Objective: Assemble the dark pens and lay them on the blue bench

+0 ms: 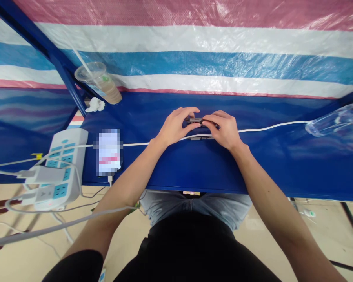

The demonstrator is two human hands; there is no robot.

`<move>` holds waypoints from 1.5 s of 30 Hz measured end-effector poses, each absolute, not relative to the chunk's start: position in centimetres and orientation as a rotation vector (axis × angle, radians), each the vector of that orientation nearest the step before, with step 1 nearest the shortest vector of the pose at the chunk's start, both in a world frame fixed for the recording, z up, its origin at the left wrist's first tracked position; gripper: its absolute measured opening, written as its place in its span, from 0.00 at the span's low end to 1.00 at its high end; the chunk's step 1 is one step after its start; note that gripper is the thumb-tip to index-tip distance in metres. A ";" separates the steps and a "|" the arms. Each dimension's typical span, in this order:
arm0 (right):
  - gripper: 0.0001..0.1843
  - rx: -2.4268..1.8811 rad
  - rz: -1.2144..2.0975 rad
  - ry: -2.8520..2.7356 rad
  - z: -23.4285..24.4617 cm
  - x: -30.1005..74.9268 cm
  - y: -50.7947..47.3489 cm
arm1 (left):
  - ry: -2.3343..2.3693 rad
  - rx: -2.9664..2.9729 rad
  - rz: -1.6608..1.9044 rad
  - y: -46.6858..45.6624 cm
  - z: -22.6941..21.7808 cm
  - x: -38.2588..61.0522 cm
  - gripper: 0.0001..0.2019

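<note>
Over the middle of the blue table, a small slim dark grey object lies between my two hands; its exact kind is hard to make out. My left hand curls around its left end, thumb below and fingers above. On the other end, my right hand pinches it with thumb and fingertips, which hide part of it. A white cable crosses the table just below and beneath my hands. Close to the cable, a second flat dark piece rests on the tabletop, partly covered.
A phone with a lit, blurred screen lies left, beside a white power strip with chargers and cables. A plastic drink cup and crumpled tissue stand back left. At right lies a clear bottle. Striped sheeting hangs behind.
</note>
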State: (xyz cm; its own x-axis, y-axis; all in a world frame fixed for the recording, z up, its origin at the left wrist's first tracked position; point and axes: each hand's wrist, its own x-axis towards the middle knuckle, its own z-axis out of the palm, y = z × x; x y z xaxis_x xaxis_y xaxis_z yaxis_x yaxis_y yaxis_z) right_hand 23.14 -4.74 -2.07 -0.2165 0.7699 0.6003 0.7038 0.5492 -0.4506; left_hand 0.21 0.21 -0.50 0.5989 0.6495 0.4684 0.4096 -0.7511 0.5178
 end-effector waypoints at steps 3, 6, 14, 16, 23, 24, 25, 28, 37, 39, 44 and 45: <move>0.16 -1.187 0.097 -1.962 -2.0 23.1 -4.8 | 0.850 2.492 0.922 0.2 -0.5 0.2 0.14; 0.15 -1.172 0.093 -1.964 -1.9 23.2 -4.8 | 0.822 2.491 0.915 0.2 -0.4 0.1 0.16; 0.15 -1.189 0.075 -1.962 -2.0 23.1 -4.8 | 0.855 2.491 0.861 0.2 -0.4 0.2 0.17; 0.14 -1.167 0.074 -1.971 -2.0 23.1 -4.8 | 0.837 2.501 0.843 0.2 -0.3 0.2 0.20; 0.12 -1.161 0.079 -1.948 -2.1 23.2 -4.7 | 0.833 2.481 0.862 0.1 -0.5 0.1 0.20; 0.12 -1.162 0.083 -1.949 -2.1 23.2 -4.7 | 0.842 2.486 0.850 0.1 -0.5 0.2 0.19; 0.13 -1.160 0.087 -1.952 -2.1 23.2 -4.7 | 0.848 2.496 0.836 0.1 -0.4 0.2 0.19; 0.14 -1.141 0.099 -1.966 -2.1 23.0 -4.8 | 0.846 2.520 0.822 0.2 -0.3 0.1 0.24; 0.13 -1.149 0.084 -1.950 -2.1 23.3 -4.7 | 0.861 2.488 0.813 0.0 -0.2 0.2 0.18; 0.12 -1.130 0.082 -1.962 -2.1 23.2 -4.7 | 0.845 2.505 0.807 0.1 -0.2 0.2 0.19; 0.11 -1.128 0.080 -1.960 -2.1 23.2 -4.7 | 0.751 2.479 0.870 0.2 -0.4 0.0 0.19; 0.11 -1.140 0.081 -1.958 -2.1 23.2 -4.7 | 0.753 2.472 0.878 0.2 -0.5 0.0 0.19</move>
